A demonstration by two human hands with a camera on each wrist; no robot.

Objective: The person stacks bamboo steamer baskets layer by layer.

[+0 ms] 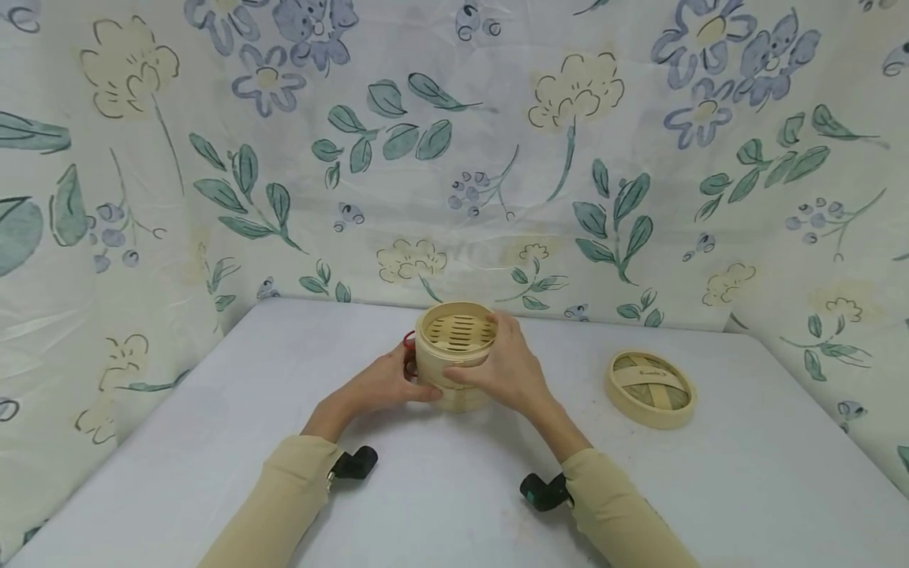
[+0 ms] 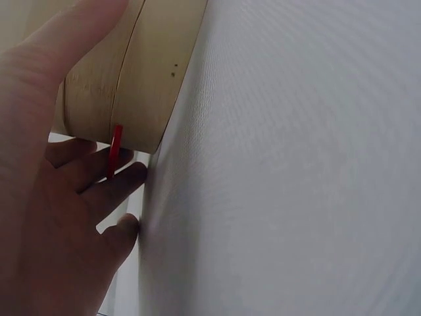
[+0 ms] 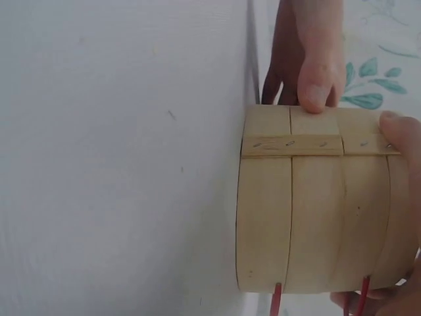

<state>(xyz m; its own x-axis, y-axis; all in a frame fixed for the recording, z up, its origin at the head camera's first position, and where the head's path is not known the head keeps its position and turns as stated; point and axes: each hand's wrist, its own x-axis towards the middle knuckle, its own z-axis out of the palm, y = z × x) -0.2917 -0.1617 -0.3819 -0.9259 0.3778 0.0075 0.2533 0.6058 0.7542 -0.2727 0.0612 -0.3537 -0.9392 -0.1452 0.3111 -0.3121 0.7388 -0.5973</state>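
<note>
A stack of two round bamboo steamer baskets stands on the table between the hands. The upper basket (image 1: 435, 361) has no lid on it and shows its slatted floor. My right hand (image 1: 513, 369) grips this upper basket, thumb on the front wall and fingers at the right rim. Lower down, my left hand (image 1: 387, 383) holds the lower basket (image 1: 460, 401) from the left, thumb across its front and fingers round the far side. Red loops (image 3: 364, 296) stick out from the baskets' walls. In the right wrist view the two baskets sit flush together.
A round bamboo lid (image 1: 649, 379) with a woven top lies on the white table (image 1: 440, 489) to the right. Flower-printed cloth (image 1: 483, 197) hangs behind and at both sides. A black wrist camera (image 1: 543, 492) is on each forearm, close above the table.
</note>
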